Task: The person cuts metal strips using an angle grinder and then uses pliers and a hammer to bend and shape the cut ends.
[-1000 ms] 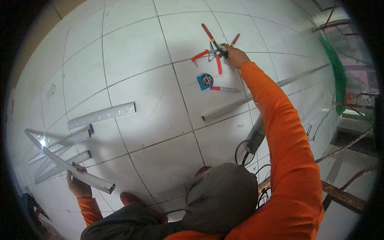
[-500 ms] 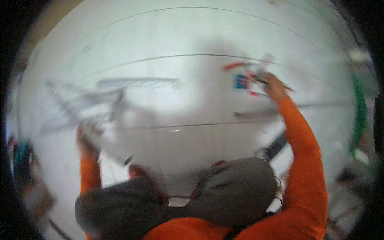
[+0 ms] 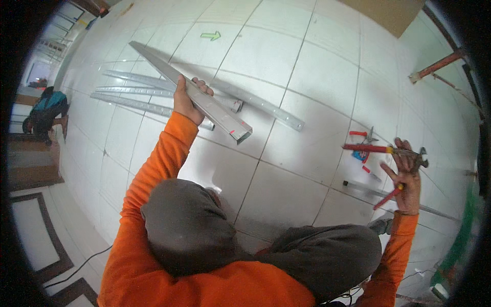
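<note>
My left hand [image 3: 189,100] is closed around a long grey metal channel [image 3: 217,113], raised at a slant; its squared end with red marks points toward my knees. Beneath it, several perforated metal profiles [image 3: 263,105] lie on the floor. On the right, my right hand [image 3: 406,176] holds a plier-like tool [image 3: 368,148] with red handles and yellow bands. The handles are spread wide, and the metal head sits beyond my fingers. Next to this hand on the floor are small red-handled pliers [image 3: 358,133], a blue packet [image 3: 359,156] and a red-and-white slim item [image 3: 371,173].
A thin metal bar [image 3: 434,211] with a dark end lies by my right wrist. Another person [image 3: 48,112] crouches at the far left. A rusty pipe [image 3: 437,67] juts in at upper right. A green arrow [image 3: 210,36] marks the white tiled floor [image 3: 276,48].
My left hand has lifted the channel up and forward. My right hand has come nearer, with the red-handled tool now plain in it. The view has turned and sharpened.
</note>
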Demonstrator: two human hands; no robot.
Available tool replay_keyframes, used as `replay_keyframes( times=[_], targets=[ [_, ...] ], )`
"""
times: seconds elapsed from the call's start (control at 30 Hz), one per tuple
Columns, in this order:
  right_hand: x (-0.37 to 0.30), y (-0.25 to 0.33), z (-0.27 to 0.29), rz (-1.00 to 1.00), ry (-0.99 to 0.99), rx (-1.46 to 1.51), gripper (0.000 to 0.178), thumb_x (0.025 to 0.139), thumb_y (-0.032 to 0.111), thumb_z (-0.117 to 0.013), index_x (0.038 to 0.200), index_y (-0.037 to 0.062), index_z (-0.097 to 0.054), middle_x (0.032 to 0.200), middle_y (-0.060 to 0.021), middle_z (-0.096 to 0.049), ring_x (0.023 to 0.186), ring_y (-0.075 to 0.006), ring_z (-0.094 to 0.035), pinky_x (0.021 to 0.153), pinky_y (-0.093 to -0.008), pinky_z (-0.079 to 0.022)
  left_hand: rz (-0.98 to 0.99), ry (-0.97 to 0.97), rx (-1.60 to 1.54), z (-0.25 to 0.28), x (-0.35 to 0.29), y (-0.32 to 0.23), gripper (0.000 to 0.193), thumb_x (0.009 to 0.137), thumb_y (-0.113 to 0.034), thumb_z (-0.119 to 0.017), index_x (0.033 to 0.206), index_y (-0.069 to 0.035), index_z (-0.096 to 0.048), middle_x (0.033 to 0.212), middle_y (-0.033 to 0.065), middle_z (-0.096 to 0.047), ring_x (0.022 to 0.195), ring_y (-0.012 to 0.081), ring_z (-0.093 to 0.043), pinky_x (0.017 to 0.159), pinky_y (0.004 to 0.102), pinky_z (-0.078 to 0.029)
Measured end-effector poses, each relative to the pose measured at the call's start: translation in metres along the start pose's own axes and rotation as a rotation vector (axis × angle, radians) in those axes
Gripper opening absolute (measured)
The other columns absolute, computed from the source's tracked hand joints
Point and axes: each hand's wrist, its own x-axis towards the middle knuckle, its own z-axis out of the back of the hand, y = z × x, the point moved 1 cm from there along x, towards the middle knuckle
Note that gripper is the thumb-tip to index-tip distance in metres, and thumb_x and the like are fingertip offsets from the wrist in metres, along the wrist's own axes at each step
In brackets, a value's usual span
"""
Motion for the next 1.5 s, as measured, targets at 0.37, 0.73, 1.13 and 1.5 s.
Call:
replay_keyframes(
  times=[0.37,0.73,1.13,1.5],
  targets=[
    [0.019,0.039,-0.208,-0.474,0.553,-0.245,0.039,0.094,0.031,-0.062,0.116,0.0003,-0.052,0.085,-0.0065,-0.058,0.075,-0.0194,-0.063,0.070,-0.0333,-0.053,-0.002,0.187,-0.280,-0.031,0.006,-0.025,0.041,0.101,-0.046,-0.046,0.108,-0.006,-0.050,0.078,0.0040,-0.049,0.071,0.0200,-0.050,0.071,0.0358,-0.046],
    [0.000,-0.038,-0.221,-0.787,0.776,-0.300,0.031,0.094,0.019,-0.063,0.119,0.0015,-0.055,0.084,-0.0089,-0.065,0.074,-0.0167,-0.065,0.066,-0.0333,-0.057,-0.006,0.188,-0.375,-0.005,0.020,-0.038,0.037,0.102,-0.042,-0.045,0.107,-0.007,-0.051,0.070,0.0009,-0.043,0.060,0.0140,-0.042,0.060,0.0307,-0.043],
    [0.011,0.020,-0.244,-0.492,0.687,-0.365,0.046,0.095,0.011,-0.054,0.139,0.0039,-0.043,0.079,-0.0067,-0.059,0.072,-0.0172,-0.064,0.064,-0.0303,-0.055,-0.004,0.308,-0.467,-0.046,0.016,-0.053,0.038,0.101,-0.044,-0.049,0.105,-0.007,-0.052,0.071,0.0028,-0.048,0.066,0.0162,-0.049,0.067,0.0320,-0.048],
    [-0.022,-0.008,-0.245,-0.614,0.803,-0.350,0.050,0.089,0.006,-0.052,0.138,-0.0020,-0.042,0.112,-0.0177,-0.065,0.098,-0.0240,-0.065,0.086,-0.0348,-0.053,0.137,0.014,-0.312,0.031,0.006,-0.004,0.050,0.083,-0.059,-0.069,0.086,-0.013,-0.048,0.068,0.0011,-0.046,0.059,0.0153,-0.047,0.062,0.0332,-0.047]
  ],
)
